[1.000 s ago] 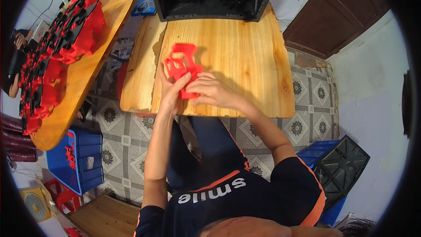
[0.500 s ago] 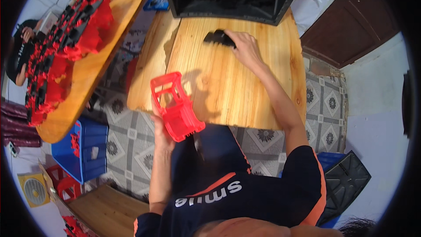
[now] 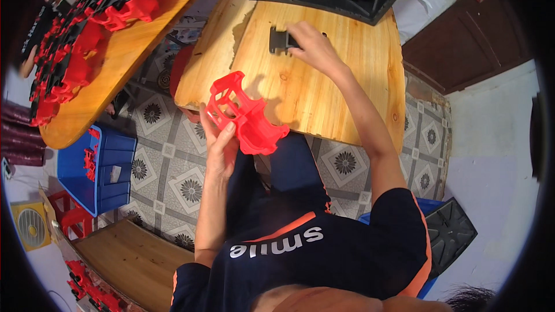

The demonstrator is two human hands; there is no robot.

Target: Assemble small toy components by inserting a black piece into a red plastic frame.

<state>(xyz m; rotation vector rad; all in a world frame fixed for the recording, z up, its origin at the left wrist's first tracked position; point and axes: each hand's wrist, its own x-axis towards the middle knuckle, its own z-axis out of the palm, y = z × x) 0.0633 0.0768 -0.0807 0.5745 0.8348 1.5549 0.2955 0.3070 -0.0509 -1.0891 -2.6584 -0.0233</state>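
Note:
My left hand [image 3: 221,149] is closed around one end of a red plastic frame [image 3: 254,120], a hollow moulded part with openings. It is held tilted above the near edge of the wooden table [image 3: 341,101]. Farther off, my right hand [image 3: 315,46] grips a black plastic piece [image 3: 280,40] at or just over the tabletop. That piece has a flat plate with small prongs at its left end. My fingers cover its right part, and whether it touches the wood I cannot tell.
A large black bin [image 3: 312,8] stands at the table's far edge. On the left, a second table [image 3: 139,52] carries rows of red and black assemblies [image 3: 130,8]; a person [image 3: 36,34] is beyond it. A blue crate [image 3: 113,188] with red parts sits on the floor below.
The black piece has turned and now shows its flat, pronged end. My left hand has tilted the red frame, its thumb now on the front. The whole view has shifted slightly.

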